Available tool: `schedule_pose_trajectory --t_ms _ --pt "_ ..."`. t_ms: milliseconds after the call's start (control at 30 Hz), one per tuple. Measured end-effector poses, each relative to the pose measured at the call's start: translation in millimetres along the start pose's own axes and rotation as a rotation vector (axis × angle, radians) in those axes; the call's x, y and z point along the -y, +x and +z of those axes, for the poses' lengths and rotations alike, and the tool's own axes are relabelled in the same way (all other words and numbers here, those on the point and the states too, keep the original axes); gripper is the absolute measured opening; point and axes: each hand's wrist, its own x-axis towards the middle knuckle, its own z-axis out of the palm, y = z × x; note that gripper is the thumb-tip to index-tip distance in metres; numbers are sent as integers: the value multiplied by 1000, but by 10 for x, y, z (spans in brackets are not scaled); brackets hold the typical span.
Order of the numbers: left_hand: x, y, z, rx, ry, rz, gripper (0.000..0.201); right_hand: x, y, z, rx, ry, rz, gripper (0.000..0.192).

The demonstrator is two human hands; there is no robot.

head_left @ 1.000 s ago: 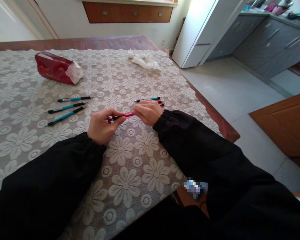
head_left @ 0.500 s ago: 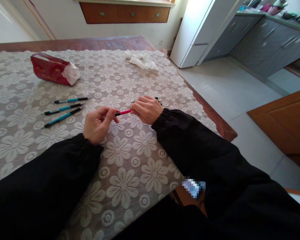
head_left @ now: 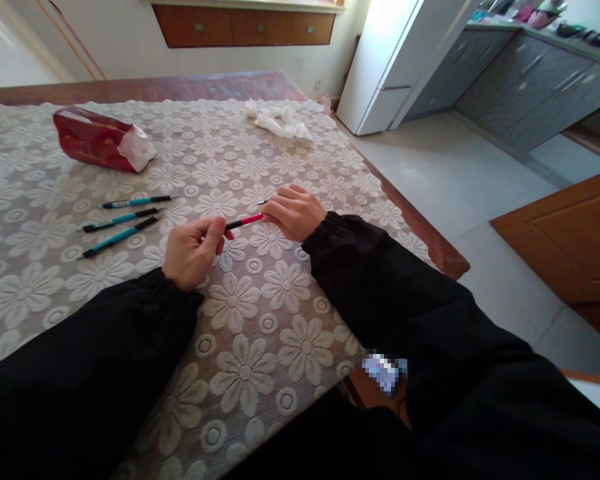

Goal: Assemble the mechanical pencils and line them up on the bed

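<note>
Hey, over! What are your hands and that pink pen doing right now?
Left hand and right hand both pinch the pink pen, held just above the lace tablecloth. Three blue pens lie apart to the left. Nothing between.

Pen in the hands (head_left: 246,221): was red at the middle, black toward the left hand
Three pens on the cloth (head_left: 121,219): were teal with black ends
Tablecloth (head_left: 260,333): was cream lace with a repeated daisy pattern and small rings between the flowers
Table edge (head_left: 420,230): was reddish-brown wood
Packet (head_left: 97,138): was dark red with a white end
Crumpled tissue (head_left: 279,121): was white
Sleeves (head_left: 390,300): were plain black
Cabinets (head_left: 520,80): were grey
</note>
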Motion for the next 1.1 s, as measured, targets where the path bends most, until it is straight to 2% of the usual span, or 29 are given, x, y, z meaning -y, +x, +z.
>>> schedule_pose_trajectory --t_ms 233,333,433,500,667,833,1100 --pt "63 5 9 -10 84 136 37 -1 29 -114 51 68 16 42" --pt "92 19 34 -54 7 88 32 -172 -24 -250 -1 108 72 34" --pt "92 28 52 -90 -56 39 38 -427 -131 -366 -109 164 223 19" --pt "82 25 60 -75 -51 29 34 -560 -205 -387 -98 206 267 13" --pt "67 8 62 -46 14 29 26 -619 -293 -241 28 182 250 12" --pt "77 6 57 -32 33 33 25 -573 -299 -87 27 143 318 8" --pt "120 13 75 -14 21 56 24 -587 -309 -21 30 176 362 10"
